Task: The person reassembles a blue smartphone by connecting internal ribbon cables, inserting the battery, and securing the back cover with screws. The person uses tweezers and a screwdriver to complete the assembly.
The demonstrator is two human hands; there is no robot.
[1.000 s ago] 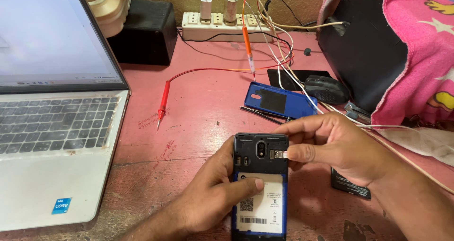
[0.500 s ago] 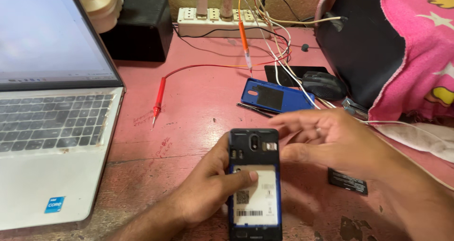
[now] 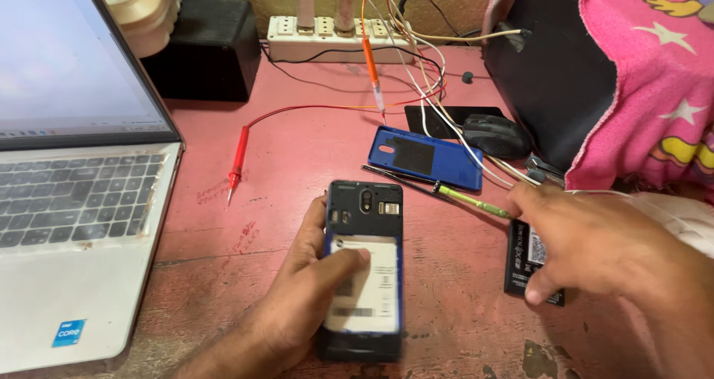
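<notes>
My left hand (image 3: 297, 304) holds a black phone (image 3: 366, 199) with its back cover off, face down just above the pink table. Its thumb rests on the white label in the phone's battery bay. My right hand (image 3: 602, 245) is off to the right, apart from the phone. There it is over a black battery (image 3: 529, 256) lying on the table, with a fingertip at the battery's top end and the thumb at its bottom end. The phone's blue back cover (image 3: 424, 156) lies inside up, just beyond the phone.
An open laptop (image 3: 74, 200) fills the left. A red probe (image 3: 238, 156), an orange probe (image 3: 370, 63) and a thin green-handled tool (image 3: 468, 199) lie on the table. At the back stand a power strip (image 3: 327, 33) with tangled wires and a black box (image 3: 204, 48). A mouse (image 3: 494, 135) and pink cloth (image 3: 647, 74) sit right.
My right hand left the top of the phone and moved right and down onto the black battery. My left hand kept hold of the phone, its thumb now on the white label.
</notes>
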